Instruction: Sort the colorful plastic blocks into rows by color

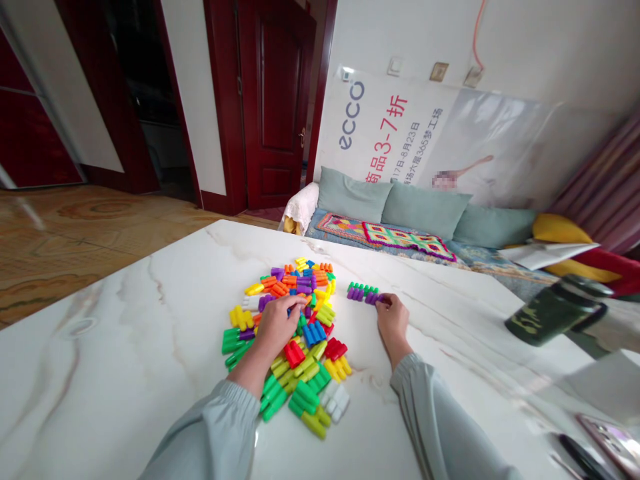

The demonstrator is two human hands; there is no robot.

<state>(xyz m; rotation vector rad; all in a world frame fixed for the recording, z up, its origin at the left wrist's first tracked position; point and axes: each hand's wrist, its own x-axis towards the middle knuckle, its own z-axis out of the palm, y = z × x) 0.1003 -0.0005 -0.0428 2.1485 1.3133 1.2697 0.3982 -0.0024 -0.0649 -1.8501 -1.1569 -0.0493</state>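
Observation:
A heap of small plastic bullet-shaped blocks (295,333) in many colours lies on the white marble table (125,347). My left hand (277,323) rests in the middle of the heap, fingertips on a block near its upper part. To the right, apart from the heap, lies a short joined row of green and purple blocks (363,292). My right hand (393,319) pinches the purple end of that row, which lies on the table top.
A dark camouflage-patterned bottle (555,313) stands at the right of the table. A phone (607,440) lies at the lower right corner. Behind the table are a sofa with grey-green cushions (425,210), a printed banner and a dark red door (275,100).

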